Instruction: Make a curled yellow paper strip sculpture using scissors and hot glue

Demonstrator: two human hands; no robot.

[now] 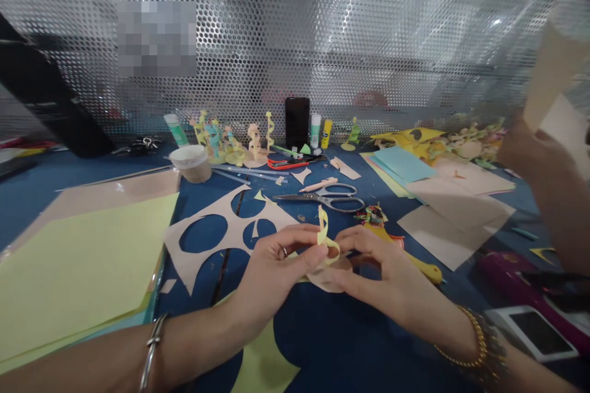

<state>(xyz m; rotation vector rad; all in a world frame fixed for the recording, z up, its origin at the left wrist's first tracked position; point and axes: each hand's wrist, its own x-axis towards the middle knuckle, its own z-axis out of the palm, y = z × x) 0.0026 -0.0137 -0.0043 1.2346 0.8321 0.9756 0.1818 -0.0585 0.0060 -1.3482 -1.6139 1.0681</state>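
"What is in hand?"

"A curled yellow strip [321, 237], standing over a pale disc [326, 282]. I judge it to be a moment of holding the two together, with some small adjusting."

"And the grip on each side?"

"The left hand [271, 265] pinches the strip low down, between thumb and fingers. The right hand [389, 263] has thumb and fingers curved about the disc's right side; whether they press together on it, I can't tell."

"What does such handling call for?"

"Light pressure, I'd say: the curl looks easy to crush, and the disc should be kept steady under it."

"What lies about them?"

"From the hands, scissors [330, 198] at twelve o'clock, with a glue stick [315, 132] farther off that way. A cut sheet [233, 228] with round holes is at ten, a paper stack [92, 264] at nine, all on the blue surface [350, 344]."

"Anyone else?"

"At two o'clock, well apart, a co-worker's hand [520, 146] by raised paper [548, 77]."
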